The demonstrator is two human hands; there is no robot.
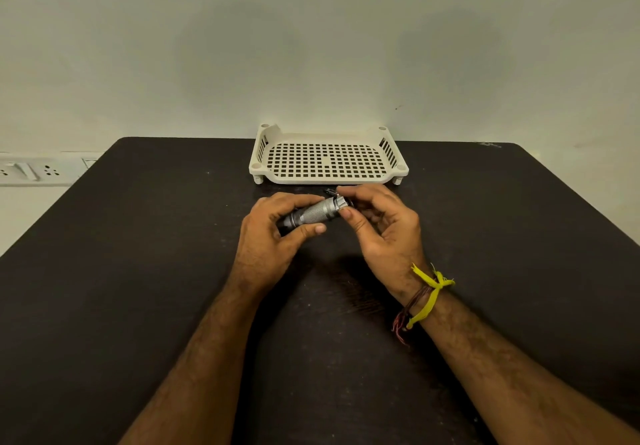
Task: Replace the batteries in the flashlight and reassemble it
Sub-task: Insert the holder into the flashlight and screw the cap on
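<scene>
Gripped in left hand (pixel 273 233), fingers curled round silver flashlight (pixel 317 215), held just above dark table (pixel 138 271). Pinched at its end by right hand (pixel 379 226), thumb + forefinger. White perforated tray (pixel 258 166) behind, near wall.

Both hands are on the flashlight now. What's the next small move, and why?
Probably twist the tail end with the right hand: its fingertips pinch that end of the flashlight, and the left hand grips the barrel steady. Whether it is loosening or tightening, I cannot tell.
</scene>
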